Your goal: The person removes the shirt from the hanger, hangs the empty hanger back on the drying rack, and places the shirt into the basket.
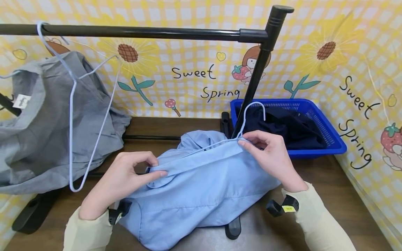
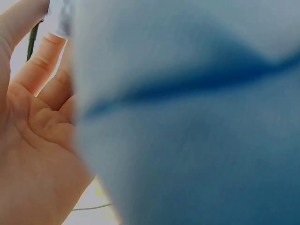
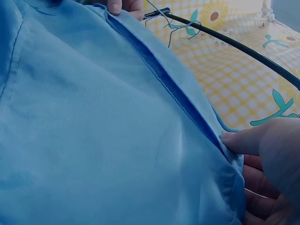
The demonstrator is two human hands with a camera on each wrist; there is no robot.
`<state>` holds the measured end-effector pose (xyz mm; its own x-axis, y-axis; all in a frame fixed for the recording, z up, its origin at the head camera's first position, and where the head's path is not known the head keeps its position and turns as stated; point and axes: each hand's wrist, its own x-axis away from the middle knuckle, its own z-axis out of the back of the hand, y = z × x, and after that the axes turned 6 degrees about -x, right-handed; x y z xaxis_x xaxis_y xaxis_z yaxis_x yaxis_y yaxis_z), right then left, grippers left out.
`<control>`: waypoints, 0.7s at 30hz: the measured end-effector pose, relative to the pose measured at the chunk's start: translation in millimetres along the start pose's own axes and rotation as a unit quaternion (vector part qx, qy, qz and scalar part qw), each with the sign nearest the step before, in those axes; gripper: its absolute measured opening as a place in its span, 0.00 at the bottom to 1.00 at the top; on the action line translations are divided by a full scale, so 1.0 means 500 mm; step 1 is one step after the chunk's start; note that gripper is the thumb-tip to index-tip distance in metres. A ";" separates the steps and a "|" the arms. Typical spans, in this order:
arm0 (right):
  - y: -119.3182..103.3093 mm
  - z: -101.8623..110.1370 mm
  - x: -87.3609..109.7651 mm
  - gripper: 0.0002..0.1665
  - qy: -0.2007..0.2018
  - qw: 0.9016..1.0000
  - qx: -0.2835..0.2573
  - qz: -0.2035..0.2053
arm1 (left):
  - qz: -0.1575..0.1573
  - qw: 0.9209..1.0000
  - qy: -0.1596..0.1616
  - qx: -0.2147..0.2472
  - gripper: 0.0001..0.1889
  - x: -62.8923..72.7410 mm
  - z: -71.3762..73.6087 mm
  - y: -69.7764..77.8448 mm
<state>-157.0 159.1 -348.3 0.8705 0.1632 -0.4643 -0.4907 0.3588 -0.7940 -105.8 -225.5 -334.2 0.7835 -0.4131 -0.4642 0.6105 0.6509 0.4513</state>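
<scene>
A light blue shirt (image 1: 201, 198) hangs in folds between the two hands, in front of the rack. My left hand (image 1: 122, 177) pinches one end of its folded upper band between thumb and fingers. At the band's other end, my right hand (image 1: 267, 150) pinches the cloth right by the neck of a pale blue hanger (image 1: 245, 118). The hanger's hook sticks up above the cloth; most of its frame is hidden by the shirt. Blurred blue cloth (image 2: 187, 154) fills much of the left wrist view. The right thumb (image 3: 243, 140) presses on the band in the right wrist view.
A black rack rail (image 1: 141, 32) crosses the back, joined to a post at right. On it hangs a pale hanger (image 1: 72, 139), beside a grey garment (image 1: 62, 90). A blue basket (image 1: 340, 146) with dark cloth stands behind the right hand.
</scene>
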 end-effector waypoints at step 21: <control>-0.004 -0.017 0.008 0.10 0.048 0.999 -0.025 -0.006 | 0.039 0.997 0.061 0.009 0.15 0.002 -0.014 -0.022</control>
<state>-152.8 151.2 -352.0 0.8697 0.0706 -0.4886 -0.4844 0.3128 -0.8170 -112.7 -228.7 -345.0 0.8089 -0.2801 -0.5169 0.5514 0.6663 0.5020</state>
